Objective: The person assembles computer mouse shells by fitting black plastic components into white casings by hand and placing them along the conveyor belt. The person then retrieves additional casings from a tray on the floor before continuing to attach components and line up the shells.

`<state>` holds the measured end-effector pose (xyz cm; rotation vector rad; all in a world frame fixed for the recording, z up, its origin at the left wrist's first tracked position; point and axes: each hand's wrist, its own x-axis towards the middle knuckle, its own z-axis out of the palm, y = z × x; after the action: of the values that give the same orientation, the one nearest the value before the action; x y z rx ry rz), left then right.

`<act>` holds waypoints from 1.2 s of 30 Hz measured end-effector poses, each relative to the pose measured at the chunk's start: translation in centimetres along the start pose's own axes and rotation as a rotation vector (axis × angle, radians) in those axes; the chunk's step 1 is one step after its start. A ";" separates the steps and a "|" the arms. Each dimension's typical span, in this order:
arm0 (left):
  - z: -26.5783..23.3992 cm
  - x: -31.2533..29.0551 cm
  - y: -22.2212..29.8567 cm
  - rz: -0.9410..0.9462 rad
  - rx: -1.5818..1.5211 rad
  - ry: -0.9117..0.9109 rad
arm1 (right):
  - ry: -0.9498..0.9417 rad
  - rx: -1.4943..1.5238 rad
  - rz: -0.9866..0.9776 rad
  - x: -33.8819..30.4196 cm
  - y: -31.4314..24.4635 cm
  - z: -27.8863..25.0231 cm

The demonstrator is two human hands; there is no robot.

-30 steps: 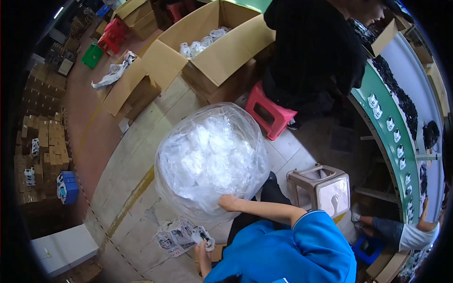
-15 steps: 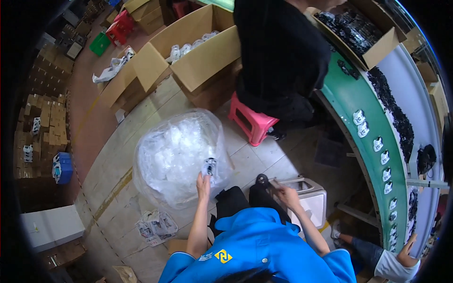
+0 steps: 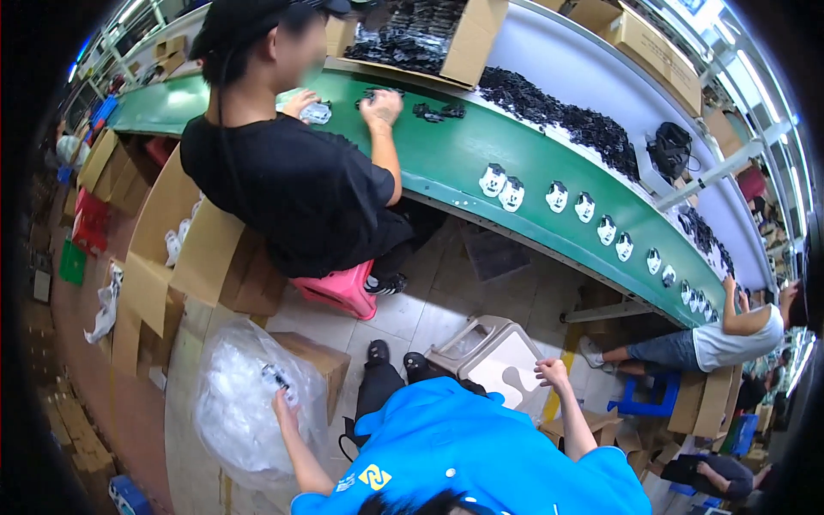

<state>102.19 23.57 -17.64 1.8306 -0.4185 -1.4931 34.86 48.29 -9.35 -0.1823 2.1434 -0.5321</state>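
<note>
My left hand [image 3: 289, 410] is closed on a small black-and-white part [image 3: 276, 376], held at the right side of a large clear plastic bag [image 3: 225, 403]. The bag bulges with crumpled, clear and whitish plastic pieces. My right hand [image 3: 552, 372] is at the right edge of a beige plastic stool [image 3: 489, 365], which stands in front of my feet. Its fingers are loosely bent and slightly apart, and I see nothing in them. Whether it touches the stool I cannot tell.
A green conveyor belt [image 3: 549, 225] curves across ahead, carrying several black-and-white parts [image 3: 557, 196]. A co-worker in black [image 3: 292, 180] sits at it on a pink stool [image 3: 339, 292]. Open cardboard boxes [image 3: 206, 257] stand at left; black parts [image 3: 566, 120] are heaped behind the belt.
My view has swung toward the belt, so the bag now appears farther left and lower. My right hand has moved right along the beige stool. The left still holds its part by the bag.
</note>
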 end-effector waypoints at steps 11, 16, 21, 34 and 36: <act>-3.7 5.0 -1.2 -0.195 -0.401 -0.040 | -0.280 -0.227 -0.367 -0.4 -11.1 10.1; -0.6 2.1 0.5 -0.107 -0.094 0.247 | -0.042 -0.126 -0.152 0.7 -8.4 6.9; 2.8 1.6 4.3 0.266 0.466 0.334 | -0.064 0.085 -0.099 2.0 -11.4 3.1; 66.1 -23.0 17.0 0.061 0.140 -1.169 | -0.475 0.707 -0.557 6.7 -38.4 -10.6; 69.4 -23.6 17.1 0.165 0.181 -1.121 | -0.371 0.784 -0.576 6.7 -39.6 -11.6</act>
<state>33.50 4.58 6.66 0.8596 -1.2120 -2.2939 19.04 14.18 8.87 -0.4173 1.3751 -1.4939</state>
